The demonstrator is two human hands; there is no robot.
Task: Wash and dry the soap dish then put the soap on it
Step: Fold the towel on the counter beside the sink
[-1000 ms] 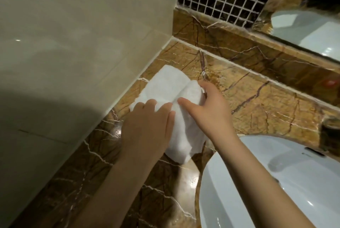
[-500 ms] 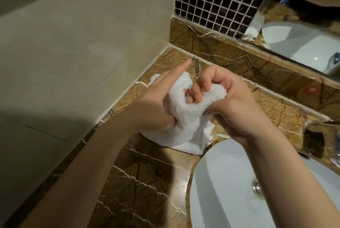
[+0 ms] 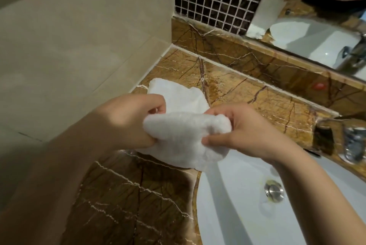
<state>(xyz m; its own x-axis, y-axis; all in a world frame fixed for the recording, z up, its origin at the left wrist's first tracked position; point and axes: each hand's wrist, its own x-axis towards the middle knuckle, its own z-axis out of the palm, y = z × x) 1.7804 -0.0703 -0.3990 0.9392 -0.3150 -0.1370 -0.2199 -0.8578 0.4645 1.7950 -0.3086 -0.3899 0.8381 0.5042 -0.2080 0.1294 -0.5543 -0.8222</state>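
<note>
Since half a second ago you've lifted the fluffy white cotton towel (image 3: 184, 137) nearer; your left hand (image 3: 126, 120) and right hand (image 3: 237, 134) both clench it, long axis left-right, above the brown marble worktop (image 3: 247, 94). Soap dish unseen, perhaps wrapped inside.

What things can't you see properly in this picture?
- Soap dish and soap: neither shows in the head view; whether the bunched white towel wraps the dish cannot be told.
- Fingertips of the left hand and right hand: buried in the towel folds.
- Tap: cut off by the right edge, blurred.
- Sink: cut off by the bottom edge, partly behind the right forearm.
</note>
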